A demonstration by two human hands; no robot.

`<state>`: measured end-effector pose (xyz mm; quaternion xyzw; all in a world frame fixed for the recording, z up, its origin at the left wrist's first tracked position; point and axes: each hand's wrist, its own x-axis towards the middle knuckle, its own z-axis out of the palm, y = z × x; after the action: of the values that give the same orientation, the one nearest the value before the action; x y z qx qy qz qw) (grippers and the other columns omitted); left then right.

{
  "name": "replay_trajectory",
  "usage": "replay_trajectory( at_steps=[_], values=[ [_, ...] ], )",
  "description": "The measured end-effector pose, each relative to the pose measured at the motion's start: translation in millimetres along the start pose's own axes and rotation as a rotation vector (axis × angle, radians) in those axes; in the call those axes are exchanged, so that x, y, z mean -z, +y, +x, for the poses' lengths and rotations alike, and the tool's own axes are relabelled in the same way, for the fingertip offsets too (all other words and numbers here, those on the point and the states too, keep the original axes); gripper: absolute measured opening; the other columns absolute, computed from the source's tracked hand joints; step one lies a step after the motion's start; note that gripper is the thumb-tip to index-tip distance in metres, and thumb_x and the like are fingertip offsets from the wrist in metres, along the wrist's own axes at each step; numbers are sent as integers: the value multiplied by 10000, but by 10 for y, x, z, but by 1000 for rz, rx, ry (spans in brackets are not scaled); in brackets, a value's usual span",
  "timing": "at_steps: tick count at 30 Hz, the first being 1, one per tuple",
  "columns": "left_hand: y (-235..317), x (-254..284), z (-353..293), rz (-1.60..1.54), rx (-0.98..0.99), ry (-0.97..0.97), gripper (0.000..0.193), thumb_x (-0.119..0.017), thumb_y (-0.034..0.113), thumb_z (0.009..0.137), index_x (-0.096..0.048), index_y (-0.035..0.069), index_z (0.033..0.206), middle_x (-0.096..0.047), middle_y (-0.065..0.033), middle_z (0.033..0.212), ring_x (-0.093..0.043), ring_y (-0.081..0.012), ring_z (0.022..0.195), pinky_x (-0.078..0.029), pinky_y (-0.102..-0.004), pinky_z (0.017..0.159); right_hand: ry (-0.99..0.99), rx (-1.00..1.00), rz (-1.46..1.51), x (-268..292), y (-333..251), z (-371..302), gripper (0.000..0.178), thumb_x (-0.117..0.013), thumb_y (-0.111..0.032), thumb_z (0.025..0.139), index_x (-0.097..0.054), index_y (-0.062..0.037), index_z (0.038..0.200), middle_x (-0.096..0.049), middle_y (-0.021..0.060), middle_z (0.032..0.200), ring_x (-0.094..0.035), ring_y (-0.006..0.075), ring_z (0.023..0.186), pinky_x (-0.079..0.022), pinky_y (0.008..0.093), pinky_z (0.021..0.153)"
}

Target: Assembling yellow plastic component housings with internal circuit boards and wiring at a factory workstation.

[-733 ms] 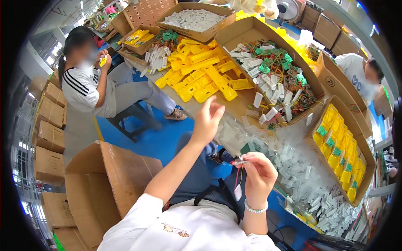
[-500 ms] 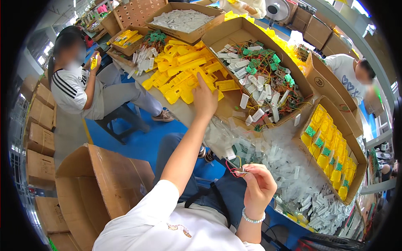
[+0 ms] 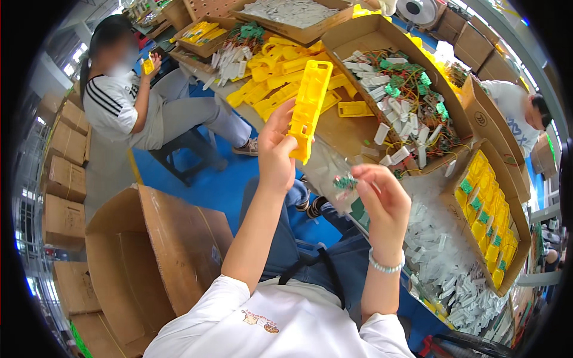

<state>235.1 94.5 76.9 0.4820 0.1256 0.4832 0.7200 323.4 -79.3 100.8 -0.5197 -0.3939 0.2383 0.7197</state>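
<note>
A long yellow plastic housing [image 3: 311,98] stands tilted upward in my left hand [image 3: 278,146], its hollow, ribbed side showing. My right hand [image 3: 385,200], with a beaded bracelet at the wrist, pinches a small green circuit board [image 3: 344,182] between thumb and fingertips. That board is a little blurred, and it hangs apart from the housing, below and to its right. Behind my left hand lies a heap of yellow housings [image 3: 280,65] on the table. One loose yellow housing [image 3: 354,109] rests on cardboard near a carton of wired green boards and white pieces [image 3: 412,101].
Loose white plastic pieces [image 3: 441,250] cover the table on my right, beside a carton of yellow housings fitted with green boards [image 3: 486,218]. An open cardboard box [image 3: 128,268] stands at my left. One co-worker [image 3: 122,101] sits at the left, another [image 3: 516,110] at the far right.
My left hand has taken a yellow housing from the heap and brought it nearer. My right hand has risen with the circuit board toward it. The whole view has shifted slightly.
</note>
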Motion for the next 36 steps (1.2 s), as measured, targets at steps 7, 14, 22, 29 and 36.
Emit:
replay_trajectory(
  at_steps=[7,14,22,29,36],
  values=[
    [288,-45,-416,177,-132,46,546,-446,-69,827,-418,7,1367,-570,-137,1226,-596,-186,1072,-465,-290,923,-96,-18,40,-563,-23,244,85,-579,-10,900,-584,40,968,-560,109,1159,-576,120,974,-511,259,800],
    [440,79,-561,140,-223,-256,525,-441,-47,868,-385,-24,1389,-470,-177,1368,-477,-237,1258,-378,-342,1043,-53,-54,93,-533,-55,225,102,-616,17,871,-589,70,954,-575,105,1154,-573,126,970,-526,258,802],
    [415,-14,-619,273,-350,-165,388,-470,6,929,-490,-41,1314,-452,-186,1393,-447,-249,1288,-359,-344,1064,-17,-94,160,-578,-96,156,105,-633,37,851,-595,72,942,-586,126,1142,-578,140,997,-531,268,817],
    [385,-77,-683,200,-349,-40,306,-522,16,937,-557,-56,1232,-526,-196,1316,-527,-240,1208,-406,-323,1025,11,-72,155,-592,-82,104,191,-651,52,832,-579,48,1009,-592,106,1116,-584,144,992,-534,275,816],
    [398,-164,-749,21,-288,26,305,-525,-12,926,-561,-62,1224,-525,-212,1309,-527,-245,1207,-414,-333,1022,11,-51,201,-567,-123,77,307,-666,65,818,-549,52,1101,-598,93,1074,-591,147,968,-531,266,824]
  ],
)
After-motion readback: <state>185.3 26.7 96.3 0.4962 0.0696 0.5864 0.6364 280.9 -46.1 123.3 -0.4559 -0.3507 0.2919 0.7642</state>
